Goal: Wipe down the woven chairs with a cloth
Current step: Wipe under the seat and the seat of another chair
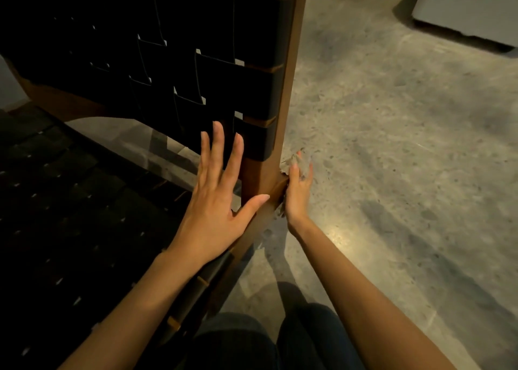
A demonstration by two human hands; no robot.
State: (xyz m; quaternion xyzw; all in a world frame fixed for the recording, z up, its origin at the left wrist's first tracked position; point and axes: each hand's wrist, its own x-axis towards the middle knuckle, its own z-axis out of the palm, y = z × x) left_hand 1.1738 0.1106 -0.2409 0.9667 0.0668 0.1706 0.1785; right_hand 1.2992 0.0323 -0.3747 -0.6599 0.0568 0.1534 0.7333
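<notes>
Dim room, speckled concrete floor [392, 145], pale unit [471, 11] at the far right. Chair [196, 61]: dark woven straps on a wood frame, seat at left, back upright. Left hand [215, 201] is flat and spread against the lowest back straps, thumb across the rear post [291, 75]. Right hand [298, 193] is on the post's outer side, fingers curled round a pale frayed cloth [293, 161] and pressing it to the wood just below the bottom strap. Person's knees [280, 341] in dark trousers at bottom edge.
</notes>
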